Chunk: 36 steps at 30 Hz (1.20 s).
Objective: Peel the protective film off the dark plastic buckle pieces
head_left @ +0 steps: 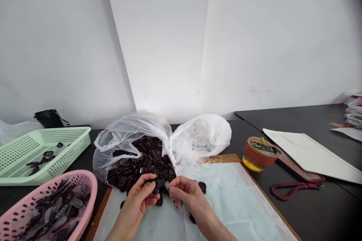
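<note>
My left hand (141, 197) is closed, thumb and fingers pinching a dark brown, glossy button-like piece (154, 185). Close by on the right, my right hand (189, 194) pinches a small clear plastic sleeve (167, 186) that hangs down between its fingers. Just beyond both hands, a heap of dark button-like pieces (147, 160) spills from an open clear plastic bag (113, 141). A few loose pieces lie around my hands, one of them a dark piece (201, 186) to the right. Under my hands is a board covered with a pale blue sheet (234, 199).
A white bag (209, 133) of clear plastic stands behind the board. At left are a pink basket (92, 196) of sleeved pieces, a green basket (80, 135) and a black cup (48, 118). At right are a yellow-brown jar (258, 154), a maroon pouch (302, 167) and a notebook (308, 150).
</note>
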Available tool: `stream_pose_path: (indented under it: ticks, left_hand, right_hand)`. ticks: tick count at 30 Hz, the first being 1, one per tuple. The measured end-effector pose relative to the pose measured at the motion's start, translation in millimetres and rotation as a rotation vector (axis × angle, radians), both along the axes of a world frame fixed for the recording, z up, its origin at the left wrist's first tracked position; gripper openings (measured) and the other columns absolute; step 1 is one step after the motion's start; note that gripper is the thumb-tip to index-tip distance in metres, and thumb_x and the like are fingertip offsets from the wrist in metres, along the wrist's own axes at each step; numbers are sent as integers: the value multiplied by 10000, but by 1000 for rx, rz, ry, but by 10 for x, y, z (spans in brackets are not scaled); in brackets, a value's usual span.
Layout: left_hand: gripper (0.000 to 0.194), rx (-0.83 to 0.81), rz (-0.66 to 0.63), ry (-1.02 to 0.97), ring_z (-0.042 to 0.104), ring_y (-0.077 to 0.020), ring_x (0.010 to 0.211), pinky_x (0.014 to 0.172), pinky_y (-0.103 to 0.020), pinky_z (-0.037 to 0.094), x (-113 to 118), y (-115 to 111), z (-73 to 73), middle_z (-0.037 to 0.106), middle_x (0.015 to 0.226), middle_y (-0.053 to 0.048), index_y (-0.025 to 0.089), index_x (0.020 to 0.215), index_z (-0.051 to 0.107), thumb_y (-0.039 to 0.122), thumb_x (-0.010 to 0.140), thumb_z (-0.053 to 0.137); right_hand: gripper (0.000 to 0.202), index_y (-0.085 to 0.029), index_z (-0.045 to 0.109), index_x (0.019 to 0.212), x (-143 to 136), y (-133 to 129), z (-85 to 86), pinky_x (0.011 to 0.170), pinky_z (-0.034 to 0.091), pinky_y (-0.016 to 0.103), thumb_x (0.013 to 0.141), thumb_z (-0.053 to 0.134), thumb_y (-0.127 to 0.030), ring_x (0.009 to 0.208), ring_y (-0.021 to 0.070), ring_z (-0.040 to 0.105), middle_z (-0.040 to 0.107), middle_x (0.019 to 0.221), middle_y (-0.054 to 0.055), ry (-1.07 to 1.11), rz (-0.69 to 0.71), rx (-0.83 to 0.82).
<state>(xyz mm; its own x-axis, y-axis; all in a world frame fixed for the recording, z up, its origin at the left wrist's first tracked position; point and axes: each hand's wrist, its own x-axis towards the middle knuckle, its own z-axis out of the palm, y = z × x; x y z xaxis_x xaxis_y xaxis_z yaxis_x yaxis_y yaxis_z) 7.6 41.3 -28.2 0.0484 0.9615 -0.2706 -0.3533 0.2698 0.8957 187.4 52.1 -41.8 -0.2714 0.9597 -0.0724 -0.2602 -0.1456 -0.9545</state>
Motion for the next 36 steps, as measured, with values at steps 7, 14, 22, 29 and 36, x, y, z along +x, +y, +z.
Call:
stream_pose_path:
  ticks: [7, 14, 22, 29, 36]
  left_hand:
    - [346, -16, 42, -85, 581, -80, 608, 552, -155, 460, 28, -39, -90, 659, 698, 22, 189, 908, 782, 336, 616, 895]
    - [332, 3, 33, -11, 582, -107, 620, 565, -180, 464, 47, -64, -30, 644, 681, 20, 196, 866, 789, 373, 603, 888]
    - [348, 5, 39, 34, 576, -117, 607, 543, -192, 460, 45, -53, -18, 637, 665, 8, 192, 846, 785, 407, 590, 880]
    - [327, 12, 17, 41, 567, -113, 602, 539, -195, 446, 55, -63, -13, 629, 684, 9, 188, 850, 781, 391, 611, 871]
    - [323, 32, 3, 107, 569, -124, 611, 545, -206, 440, 49, -56, -28, 624, 664, 16, 202, 854, 781, 425, 629, 846]
  right_hand:
    - [217, -169, 606, 676, -68, 10, -66, 460, 386, 229, 700, 688, -369, 462, 107, 498, 576, 537, -30, -124, -3, 21]
    - [104, -179, 586, 649, -88, -11, -42, 420, 371, 205, 678, 619, -273, 425, 87, 479, 545, 509, -54, -199, 9, -3]
    - [103, -179, 583, 653, -79, -6, -59, 417, 363, 210, 701, 618, -262, 410, 79, 441, 508, 501, -67, -214, -28, 44]
    - [98, -179, 572, 658, -66, -39, -46, 413, 347, 211, 716, 606, -249, 408, 79, 427, 506, 509, -61, -247, 7, 61]
    - [82, -182, 575, 656, -54, -49, -15, 435, 318, 214, 734, 594, -198, 448, 84, 414, 498, 524, -56, -290, -17, 114]
